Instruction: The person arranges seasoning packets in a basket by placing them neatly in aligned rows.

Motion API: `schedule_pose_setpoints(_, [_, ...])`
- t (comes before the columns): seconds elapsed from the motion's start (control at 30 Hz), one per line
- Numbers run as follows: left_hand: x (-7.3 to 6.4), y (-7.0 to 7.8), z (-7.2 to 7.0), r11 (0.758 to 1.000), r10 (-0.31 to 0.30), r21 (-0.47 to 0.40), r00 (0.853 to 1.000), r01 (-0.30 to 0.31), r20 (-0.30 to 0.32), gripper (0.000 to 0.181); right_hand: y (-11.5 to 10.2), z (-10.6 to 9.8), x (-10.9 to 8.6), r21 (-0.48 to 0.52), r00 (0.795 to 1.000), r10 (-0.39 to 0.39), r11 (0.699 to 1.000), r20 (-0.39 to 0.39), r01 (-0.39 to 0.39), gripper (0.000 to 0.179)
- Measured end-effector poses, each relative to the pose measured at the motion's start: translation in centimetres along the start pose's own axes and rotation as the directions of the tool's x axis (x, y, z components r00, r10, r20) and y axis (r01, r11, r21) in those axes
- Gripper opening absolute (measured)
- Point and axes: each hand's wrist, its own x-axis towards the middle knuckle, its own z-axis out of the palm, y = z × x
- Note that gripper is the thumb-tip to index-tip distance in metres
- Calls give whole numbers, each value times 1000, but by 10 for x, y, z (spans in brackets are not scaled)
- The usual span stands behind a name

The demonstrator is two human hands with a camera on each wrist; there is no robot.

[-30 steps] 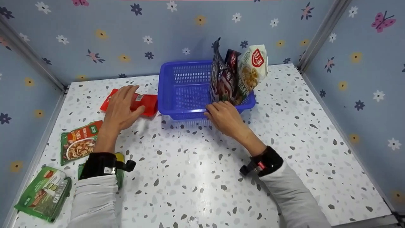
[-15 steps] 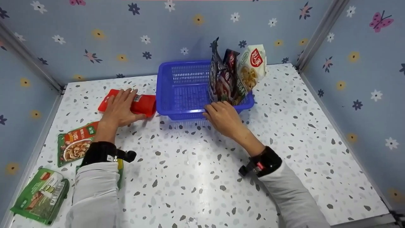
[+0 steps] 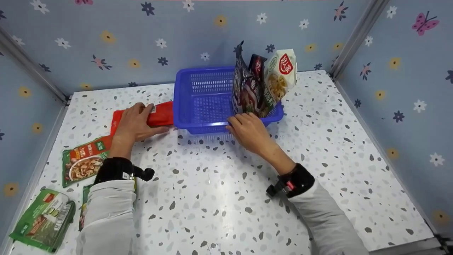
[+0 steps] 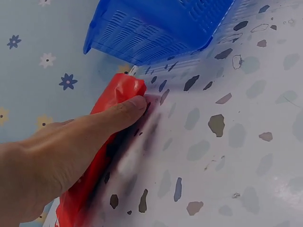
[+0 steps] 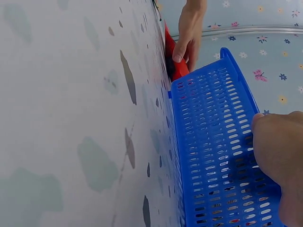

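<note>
A red food packet (image 3: 161,114) lies on the table just left of a blue plastic basket (image 3: 182,125). My left hand (image 3: 134,124) grips the packet, thumb along its near side and the other fingers over its top and far side. The thumb (image 4: 125,112) shows against the red plastic in the left wrist view; the fingers behind are mostly hidden. My right hand (image 3: 249,132) holds the basket's front rim, fingers curled over the edge. Inside the basket's right half stand a dark packet (image 3: 249,92) and a white packet (image 3: 281,78), with another dark one between them.
On the left of the speckled table (image 3: 208,198) lie an orange-and-green packet (image 3: 85,161), a green packet (image 3: 44,217) and another green packet (image 3: 85,202) partly under the left forearm. Flowered walls (image 3: 141,42) enclose the back and sides.
My left hand has come down onto the red packet and closed round it; the packet has turned slightly, its right end now straighter against the basket. My right hand stays on the rim.
</note>
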Motion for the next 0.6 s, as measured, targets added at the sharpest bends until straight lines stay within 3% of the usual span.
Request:
schedule_pose_setpoints(0.17, [-1,-4,6,1000,19,-9,998,-20,-61,100,-1,0,1,-7,1000,0,1000,10,0,38])
schedule_pose_setpoints(0.37, [0,-6,16,999,12,-52,997,-16,-80,96,0,-1,0,-11,1000,2,1000,8,-2,37])
schedule_pose_setpoints(0.6, [-1,-4,24,998,-7,-67,983,-6,-184,86,0,-1,0,-19,1000,-2,1000,5,2,37])
